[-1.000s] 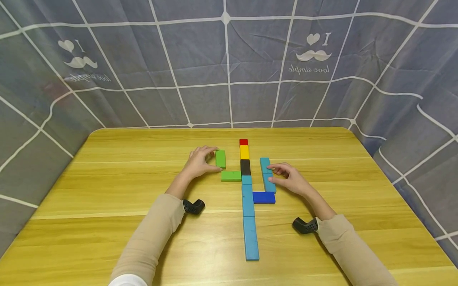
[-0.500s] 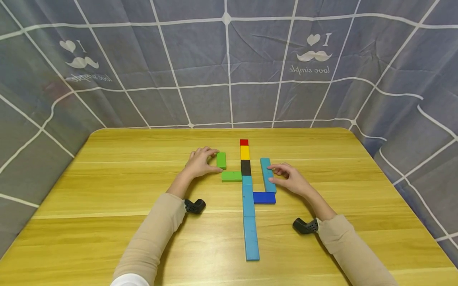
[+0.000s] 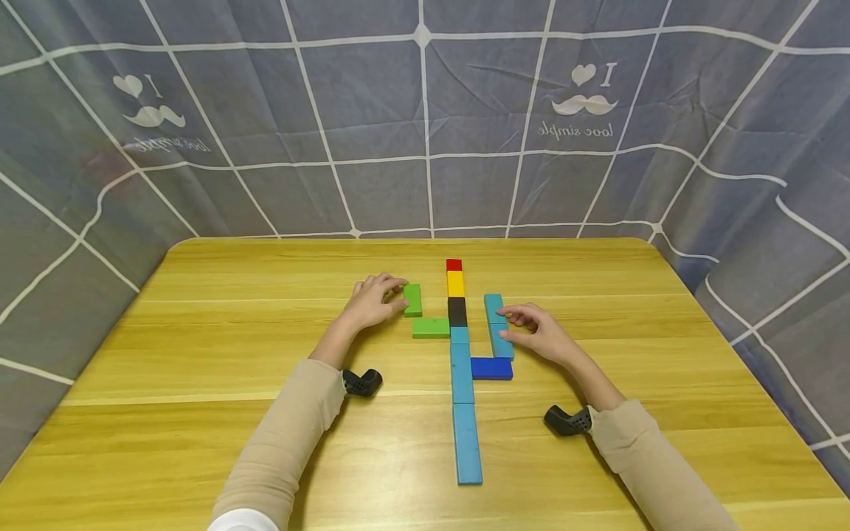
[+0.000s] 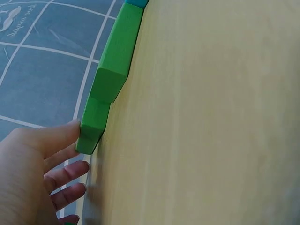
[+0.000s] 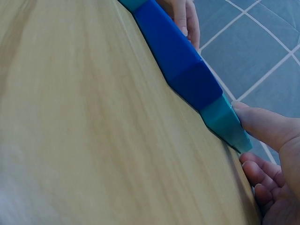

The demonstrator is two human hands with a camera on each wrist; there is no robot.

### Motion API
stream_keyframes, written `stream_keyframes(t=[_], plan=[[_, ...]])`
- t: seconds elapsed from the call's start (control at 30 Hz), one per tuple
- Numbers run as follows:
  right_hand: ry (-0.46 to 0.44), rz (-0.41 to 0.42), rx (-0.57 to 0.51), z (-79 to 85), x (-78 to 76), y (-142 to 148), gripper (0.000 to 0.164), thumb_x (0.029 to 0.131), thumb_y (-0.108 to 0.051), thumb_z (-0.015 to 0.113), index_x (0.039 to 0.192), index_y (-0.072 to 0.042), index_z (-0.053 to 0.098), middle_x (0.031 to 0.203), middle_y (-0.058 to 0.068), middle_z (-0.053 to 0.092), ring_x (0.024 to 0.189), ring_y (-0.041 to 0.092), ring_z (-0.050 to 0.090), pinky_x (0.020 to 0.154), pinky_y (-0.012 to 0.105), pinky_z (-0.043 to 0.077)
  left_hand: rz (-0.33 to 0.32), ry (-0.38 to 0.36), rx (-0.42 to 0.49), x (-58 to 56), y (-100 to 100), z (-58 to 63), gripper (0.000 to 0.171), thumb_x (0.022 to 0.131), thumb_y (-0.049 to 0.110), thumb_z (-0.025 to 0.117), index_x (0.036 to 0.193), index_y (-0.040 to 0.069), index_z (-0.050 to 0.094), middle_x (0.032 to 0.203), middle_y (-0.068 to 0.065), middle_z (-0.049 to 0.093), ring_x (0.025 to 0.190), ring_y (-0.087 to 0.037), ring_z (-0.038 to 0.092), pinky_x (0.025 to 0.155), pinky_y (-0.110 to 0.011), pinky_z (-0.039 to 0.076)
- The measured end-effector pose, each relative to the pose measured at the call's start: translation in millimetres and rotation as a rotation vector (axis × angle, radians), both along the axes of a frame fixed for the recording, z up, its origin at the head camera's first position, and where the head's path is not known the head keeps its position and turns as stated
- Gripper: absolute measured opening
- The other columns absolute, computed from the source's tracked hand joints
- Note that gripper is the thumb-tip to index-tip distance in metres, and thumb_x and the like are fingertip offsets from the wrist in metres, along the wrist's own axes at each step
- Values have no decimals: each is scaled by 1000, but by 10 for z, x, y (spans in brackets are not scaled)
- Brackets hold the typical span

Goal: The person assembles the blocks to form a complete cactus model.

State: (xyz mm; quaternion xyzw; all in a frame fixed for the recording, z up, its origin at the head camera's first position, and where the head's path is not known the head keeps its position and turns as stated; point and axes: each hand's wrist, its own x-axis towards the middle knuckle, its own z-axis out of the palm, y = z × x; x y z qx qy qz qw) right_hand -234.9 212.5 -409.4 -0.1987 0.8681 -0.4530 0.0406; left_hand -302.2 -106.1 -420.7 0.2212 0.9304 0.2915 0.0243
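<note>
In the head view, my left hand [image 3: 372,302] lies at the left side of a lengthwise green block [image 3: 413,301], its thumb and forefinger touching that edge. The left wrist view shows the thumb against this green block [image 4: 95,123], other fingers loosely bent. A second green block [image 3: 431,328] lies crosswise just nearer, its right end at the central column. My right hand [image 3: 541,332] rests thumb and forefinger at the right edge of two light blue blocks [image 3: 502,341] set end to end. Their near end meets a crosswise dark blue block [image 3: 492,369].
The central column runs from a red block [image 3: 454,265] through yellow [image 3: 454,284] and black blocks [image 3: 457,312] to several light blue ones [image 3: 468,444]. All lie flat on the wooden table [image 3: 199,428]. A grey curtain [image 3: 372,110] hangs behind.
The left thumb has slid from the near end of the lengthwise green block onto its left side. That block has shifted slightly nearer and right. The right hand holds its place.
</note>
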Motion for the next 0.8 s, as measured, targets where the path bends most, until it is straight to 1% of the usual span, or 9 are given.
stream_keyframes(t=[0.4, 0.8], plan=[[-18, -2, -9, 3, 1, 0, 37, 83, -4, 64, 118, 7, 55, 103, 23, 51, 91, 30, 45, 78, 36, 38, -23, 10, 1, -12, 0, -41, 45, 90, 34, 56, 130, 14, 51, 119, -8, 50, 109, -26, 40, 94, -43, 22], [-12, 0, -12, 12, 3, 0, 37, 83, -3, 64, 118, 8, 55, 102, 24, 52, 90, 31, 45, 77, 36, 37, -21, 4, 7, 8, -3, -33, 44, 88, 35, 58, 129, 17, 53, 119, -7, 50, 111, -25, 40, 94, -43, 21]])
